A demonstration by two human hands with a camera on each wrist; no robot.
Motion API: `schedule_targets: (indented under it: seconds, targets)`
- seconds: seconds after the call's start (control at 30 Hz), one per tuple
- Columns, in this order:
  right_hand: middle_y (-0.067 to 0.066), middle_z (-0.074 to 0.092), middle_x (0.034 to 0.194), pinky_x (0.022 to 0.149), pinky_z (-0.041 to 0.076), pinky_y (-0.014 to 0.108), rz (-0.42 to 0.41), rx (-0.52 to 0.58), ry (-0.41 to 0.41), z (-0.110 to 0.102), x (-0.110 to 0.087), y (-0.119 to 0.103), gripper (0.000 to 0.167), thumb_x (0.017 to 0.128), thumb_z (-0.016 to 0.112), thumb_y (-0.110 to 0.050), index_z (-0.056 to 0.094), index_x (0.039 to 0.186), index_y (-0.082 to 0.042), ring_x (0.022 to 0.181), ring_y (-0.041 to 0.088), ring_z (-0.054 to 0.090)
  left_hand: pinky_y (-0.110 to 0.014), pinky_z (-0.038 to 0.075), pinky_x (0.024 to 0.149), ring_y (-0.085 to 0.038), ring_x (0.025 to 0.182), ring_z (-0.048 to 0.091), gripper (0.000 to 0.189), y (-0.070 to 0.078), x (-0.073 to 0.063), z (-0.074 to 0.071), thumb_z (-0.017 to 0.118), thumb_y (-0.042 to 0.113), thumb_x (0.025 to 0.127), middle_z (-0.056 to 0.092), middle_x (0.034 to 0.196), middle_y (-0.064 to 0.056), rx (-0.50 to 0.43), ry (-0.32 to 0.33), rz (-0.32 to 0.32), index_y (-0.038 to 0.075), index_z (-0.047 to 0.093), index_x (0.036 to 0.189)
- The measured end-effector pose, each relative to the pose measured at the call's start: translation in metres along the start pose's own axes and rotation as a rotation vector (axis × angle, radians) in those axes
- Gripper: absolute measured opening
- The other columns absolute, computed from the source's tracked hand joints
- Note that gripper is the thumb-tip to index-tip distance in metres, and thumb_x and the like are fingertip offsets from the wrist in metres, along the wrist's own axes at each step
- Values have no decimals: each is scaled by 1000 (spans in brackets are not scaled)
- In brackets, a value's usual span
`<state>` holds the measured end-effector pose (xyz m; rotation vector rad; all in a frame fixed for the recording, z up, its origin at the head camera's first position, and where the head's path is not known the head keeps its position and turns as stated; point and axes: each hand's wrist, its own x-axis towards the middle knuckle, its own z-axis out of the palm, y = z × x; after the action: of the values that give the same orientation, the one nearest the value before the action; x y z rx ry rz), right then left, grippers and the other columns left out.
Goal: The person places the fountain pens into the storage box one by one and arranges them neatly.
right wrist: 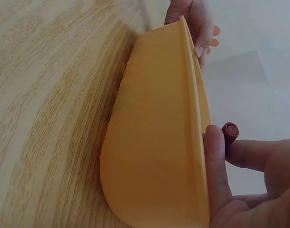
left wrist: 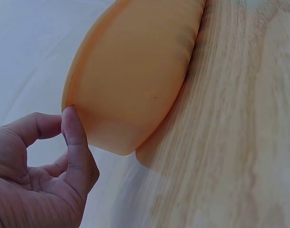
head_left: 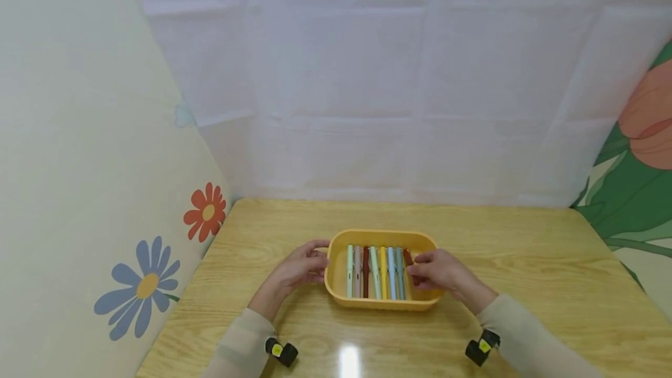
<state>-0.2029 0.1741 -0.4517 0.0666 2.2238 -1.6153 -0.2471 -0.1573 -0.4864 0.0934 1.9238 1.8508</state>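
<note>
A yellow plastic tray (head_left: 383, 304) stands on the table with several clipped pens lying side by side in it. From left to right come a pale green pen (head_left: 350, 270), a pinkish pen (head_left: 358, 270), a dark red pen (head_left: 366, 272), then light green, yellow (head_left: 384, 273), light blue and grey-blue ones. At the tray's left end, my left hand (head_left: 301, 265) pinches the rim between thumb and finger. My right hand (head_left: 446, 272) reaches over the right end and pinches another dark red pen (right wrist: 231, 130), whose end shows in the right wrist view.
The wooden table (head_left: 294, 331) runs out around the tray on every side. A white cloth (head_left: 336, 150) hangs at its back edge. Walls printed with flowers stand at the left and right.
</note>
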Motion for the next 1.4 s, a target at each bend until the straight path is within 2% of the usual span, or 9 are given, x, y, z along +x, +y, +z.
schedule_targets:
  seconds: [0.17, 0.33, 0.5, 0.7, 0.87, 1.03, 1.2, 1.4]
  targets:
    - [18, 67, 90, 67, 62, 31, -1, -62, -12, 0, 1, -1, 32, 97, 63, -5, 60, 120, 17, 72, 16, 66, -25, 56, 64, -13, 75, 58, 59, 1, 0, 0, 60, 3, 93, 57, 100, -8, 9, 11, -2, -1, 39, 148]
    - [16, 66, 90, 67, 62, 31, 3, -96, -12, 2, 3, -1, 37, 98, 62, -5, 56, 126, 18, 73, 15, 65, -25, 56, 63, -13, 75, 58, 60, 1, 0, 0, 61, 4, 93, 57, 99, -7, 9, 14, -3, -1, 39, 149]
    - [14, 65, 88, 68, 62, 33, 27, -135, 0, 4, 3, 0, 29, 99, 61, -7, 61, 121, 13, 74, 16, 64, -24, 56, 63, -13, 75, 58, 61, 1, -1, 0, 62, 4, 92, 58, 99, -7, 7, 15, -10, -1, 39, 149]
    - [18, 67, 102, 67, 62, 34, 46, -173, 15, 7, 3, -2, 46, 97, 63, -6, 50, 137, 15, 74, 18, 68, -24, 56, 63, -13, 75, 58, 61, 1, -2, -1, 62, 4, 93, 57, 98, -7, 11, 15, -8, -1, 39, 149]
    - [18, 66, 100, 66, 62, 34, 58, -165, 24, 8, 5, -3, 54, 96, 64, -5, 43, 142, 13, 75, 20, 68, -25, 56, 63, -14, 76, 58, 60, 1, -1, -2, 62, 4, 93, 57, 97, -7, 14, 23, -3, -1, 40, 148]
    - [19, 64, 96, 65, 62, 34, 32, -170, 21, 10, 3, -3, 55, 95, 64, -3, 41, 143, 13, 74, 21, 66, -25, 56, 64, -14, 76, 58, 60, 0, -2, -1, 62, 4, 92, 57, 96, -7, 16, 30, -2, -1, 41, 148]
    - [15, 63, 92, 63, 61, 34, 19, -234, 35, 9, -2, -7, 48, 96, 63, -3, 47, 139, 10, 69, 21, 65, -25, 56, 63, -14, 75, 58, 60, 0, -3, -1, 62, 5, 92, 57, 96, -6, 14, 29, 3, -2, 40, 148]
    - [16, 66, 95, 67, 61, 37, -27, -238, 27, -1, -4, -10, 41, 96, 62, -3, 54, 133, 10, 74, 21, 68, -26, 55, 64, -15, 74, 58, 60, 1, -3, -1, 62, 6, 91, 55, 96, -7, 32, 32, 14, -1, 41, 147]
